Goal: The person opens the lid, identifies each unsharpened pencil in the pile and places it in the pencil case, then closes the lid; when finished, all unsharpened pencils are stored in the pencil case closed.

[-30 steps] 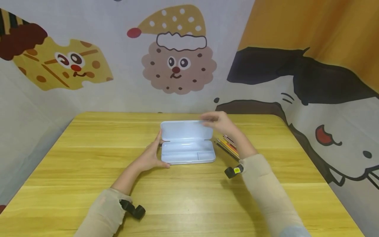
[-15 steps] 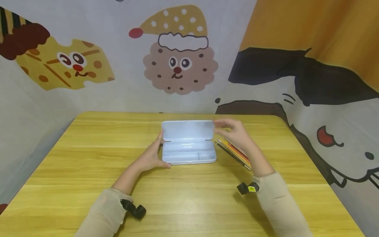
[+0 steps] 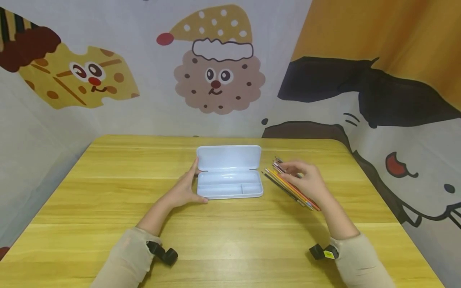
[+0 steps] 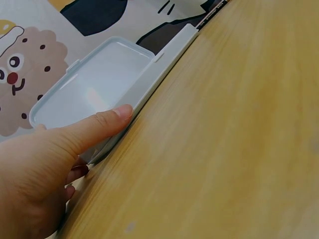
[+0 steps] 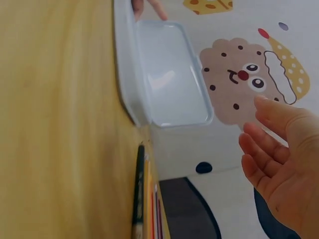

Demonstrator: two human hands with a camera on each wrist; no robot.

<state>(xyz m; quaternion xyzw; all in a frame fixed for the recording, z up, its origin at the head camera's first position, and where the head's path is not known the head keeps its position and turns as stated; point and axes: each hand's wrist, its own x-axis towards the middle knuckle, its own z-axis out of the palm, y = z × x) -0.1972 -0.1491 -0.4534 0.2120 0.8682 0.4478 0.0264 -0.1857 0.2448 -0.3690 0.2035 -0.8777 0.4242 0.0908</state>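
Note:
A pale blue pencil case (image 3: 229,158) lies with its lid tipped back on the table. Its bottom half shows bare compartments, one long and others divided off in front. My left hand (image 3: 181,192) holds the case's left end, the thumb (image 4: 107,122) against the front wall and the fingers round the side. To the right of the case lies a slanted bunch of several coloured pencils (image 3: 282,185). Over their right part hovers my right hand (image 3: 306,181), fingers loosely bent with nothing between them, as the right wrist view also shows.
The wooden table (image 3: 230,244) reaches back to a hanging cloth (image 3: 144,120) printed with cartoon food and an animal. Black wrist cameras (image 3: 163,254) sit at both sleeve cuffs.
My right hand has left the upper right corner of the lid and moved right and nearer to me, over the pencils. My left hand stays on the case.

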